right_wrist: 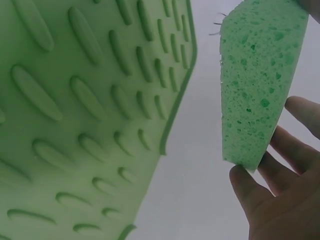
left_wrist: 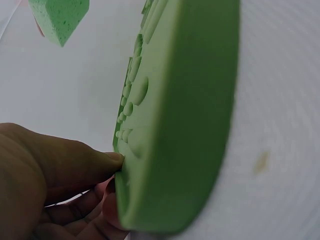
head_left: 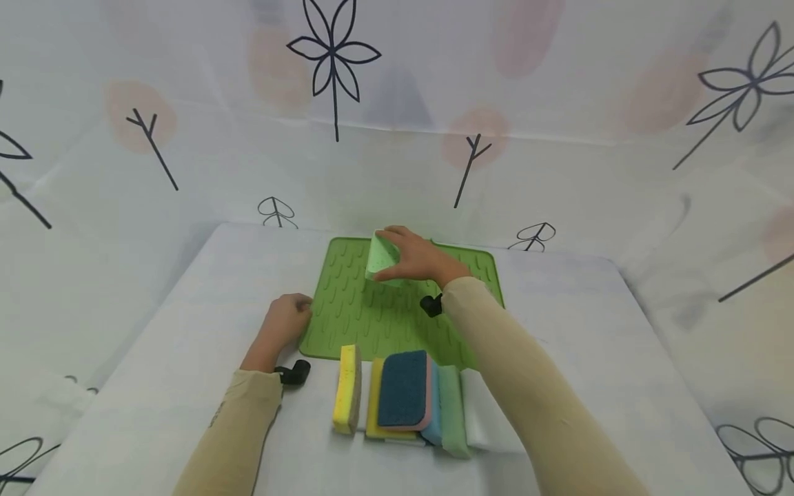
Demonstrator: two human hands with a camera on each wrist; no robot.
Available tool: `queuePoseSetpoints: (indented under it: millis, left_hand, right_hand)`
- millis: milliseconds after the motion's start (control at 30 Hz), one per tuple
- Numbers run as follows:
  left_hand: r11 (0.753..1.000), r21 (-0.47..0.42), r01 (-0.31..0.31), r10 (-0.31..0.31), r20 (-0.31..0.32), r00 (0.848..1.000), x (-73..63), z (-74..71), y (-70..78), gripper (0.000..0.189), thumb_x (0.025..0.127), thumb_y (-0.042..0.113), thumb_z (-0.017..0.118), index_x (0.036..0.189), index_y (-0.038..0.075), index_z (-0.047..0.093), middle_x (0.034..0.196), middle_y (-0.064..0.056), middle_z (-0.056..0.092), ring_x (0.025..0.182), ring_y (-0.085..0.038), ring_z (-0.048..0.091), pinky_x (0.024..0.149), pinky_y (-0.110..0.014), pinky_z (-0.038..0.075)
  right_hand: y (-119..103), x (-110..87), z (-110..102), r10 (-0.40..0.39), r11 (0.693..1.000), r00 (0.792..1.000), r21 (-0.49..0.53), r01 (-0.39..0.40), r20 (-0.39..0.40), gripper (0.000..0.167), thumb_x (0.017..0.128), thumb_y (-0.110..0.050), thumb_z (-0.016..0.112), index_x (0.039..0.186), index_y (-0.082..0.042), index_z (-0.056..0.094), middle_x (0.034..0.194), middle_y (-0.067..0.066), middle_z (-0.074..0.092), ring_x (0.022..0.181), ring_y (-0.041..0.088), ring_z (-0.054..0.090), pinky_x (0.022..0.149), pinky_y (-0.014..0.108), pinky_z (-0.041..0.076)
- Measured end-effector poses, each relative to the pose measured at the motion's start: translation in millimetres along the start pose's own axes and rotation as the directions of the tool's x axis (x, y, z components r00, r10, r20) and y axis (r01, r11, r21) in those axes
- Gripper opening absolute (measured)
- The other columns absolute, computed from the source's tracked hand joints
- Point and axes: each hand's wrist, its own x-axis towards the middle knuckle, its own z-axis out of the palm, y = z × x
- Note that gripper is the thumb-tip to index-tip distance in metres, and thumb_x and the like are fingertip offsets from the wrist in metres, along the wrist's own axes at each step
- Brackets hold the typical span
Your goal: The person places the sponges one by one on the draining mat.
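My right hand (head_left: 420, 256) holds a light green sponge (head_left: 381, 257) over the far part of a green mat (head_left: 347, 313) with raised drop-shaped ridges. In the right wrist view the porous face of the sponge (right_wrist: 257, 75) shows, with fingertips along its edges. At the mat's left side is my left hand (head_left: 287, 322). The left wrist view shows its thumb (left_wrist: 97, 162) on top of the mat's rim (left_wrist: 195, 115) and fingers underneath, pinching it.
Near the mat's front edge stand several sponges: a yellow one (head_left: 347, 389), a dark blue and pink one (head_left: 403, 389) and a pale green one (head_left: 454, 412). A white item (head_left: 490, 413) lies to their right, partly behind my right sleeve. A patterned cloth backdrop (head_left: 397, 172) rises behind the table.
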Motion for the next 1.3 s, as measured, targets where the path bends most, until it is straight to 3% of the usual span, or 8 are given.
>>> queuePoseSetpoints:
  millis: [767, 1300]
  left_hand:
    - [1.0, -0.002, 0.022, -0.022, -0.01, 1.0, 2.3, 2.4, -1.0, 0.04, 0.091, 0.012, 0.049, 0.127, -0.001, 0.06, 0.118, -0.017, 0.065, 0.097, -0.026, 0.06, 0.088, -0.043, 0.05]
    - [1.0, 0.012, 0.007, -0.006, -0.026, 1.0, 2.2, 2.6, -0.4, 0.038, 0.091, 0.01, 0.049, 0.124, -0.002, 0.061, 0.114, -0.017, 0.066, 0.094, -0.025, 0.06, 0.084, -0.042, 0.051]
  right_hand:
    - [-6.1, 42.9, 12.8, 0.0, 1.0, 0.999, 0.004, 0.0, 0.038, 0.1, 0.076, -0.059, 0.073, 0.155, -0.022, 0.024, 0.163, 0.006, 0.015, 0.15, 0.027, 0.017, 0.116, 0.052, 0.028]
    - [-23.8, 64.7, 18.2, -0.005, 1.0, 0.998, -0.013, 0.006, 0.068, 0.097, 0.078, -0.054, 0.073, 0.155, -0.02, 0.024, 0.163, 0.006, 0.014, 0.15, 0.025, 0.015, 0.117, 0.05, 0.026]
